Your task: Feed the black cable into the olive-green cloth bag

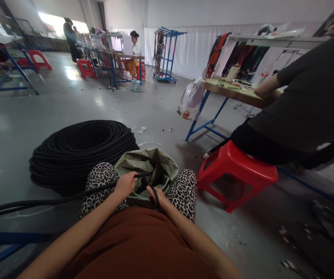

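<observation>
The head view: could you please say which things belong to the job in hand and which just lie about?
In use:
black cord (left hand)
scissors (right hand)
green sack
black coil, probably

Apart from it:
white scraps
pale tub

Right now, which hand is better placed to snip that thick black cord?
Likely the right hand, holding black-handled scissors near the thick black cord; the left hand grips that cord.

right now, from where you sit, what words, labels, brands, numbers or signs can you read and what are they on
None can be read anywhere in this view.
Black cord, open sack, black coil: no lettering visible.
Scissors: too small to tell.
Clear plastic bag and pale upright object at the table: too blurred to tell.
</observation>
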{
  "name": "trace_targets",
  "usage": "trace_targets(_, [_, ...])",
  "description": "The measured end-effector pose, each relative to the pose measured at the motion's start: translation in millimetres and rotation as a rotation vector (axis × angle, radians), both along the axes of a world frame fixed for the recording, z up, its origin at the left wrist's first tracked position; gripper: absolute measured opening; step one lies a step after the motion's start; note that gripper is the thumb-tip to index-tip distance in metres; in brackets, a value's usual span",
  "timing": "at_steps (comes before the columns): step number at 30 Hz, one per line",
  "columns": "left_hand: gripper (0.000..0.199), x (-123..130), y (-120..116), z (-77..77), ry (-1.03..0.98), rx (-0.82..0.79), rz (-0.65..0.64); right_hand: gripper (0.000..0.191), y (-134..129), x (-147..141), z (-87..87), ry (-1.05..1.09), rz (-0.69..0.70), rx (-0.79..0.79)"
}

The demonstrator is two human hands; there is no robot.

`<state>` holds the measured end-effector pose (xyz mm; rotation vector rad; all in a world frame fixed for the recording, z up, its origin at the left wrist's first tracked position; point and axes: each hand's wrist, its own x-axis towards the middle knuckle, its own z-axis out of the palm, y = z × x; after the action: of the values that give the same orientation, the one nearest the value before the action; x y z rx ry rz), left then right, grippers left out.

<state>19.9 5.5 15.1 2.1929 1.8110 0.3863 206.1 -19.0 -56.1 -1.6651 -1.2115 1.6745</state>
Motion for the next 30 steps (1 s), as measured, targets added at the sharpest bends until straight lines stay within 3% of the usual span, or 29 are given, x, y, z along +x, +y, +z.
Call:
trace_targets(5, [0.027, 1, -1, 0.4, 0.005, -0.019, -0.006, 0.036, 0, 0, -3.4, 0.000, 0.018, 0.005])
trace_targets(13, [0.026, 2, -3, -6.5, 0.026, -0.039, -0.013, 0.038, 0, 0, 5.4, -0.011, 0.031, -0.003])
trace_targets(19, [0.026, -1, -3, -11.2, 0.024, -0.025, -0.034, 0.035, 1, 0, -1.0, -0.009, 0.045, 0.018])
trace_targets(30, [0.028, 1, -4, -8.5, 0.050, -0.049, -0.025, 0.038, 1, 0, -1.8, -0.067, 0.072, 0.047])
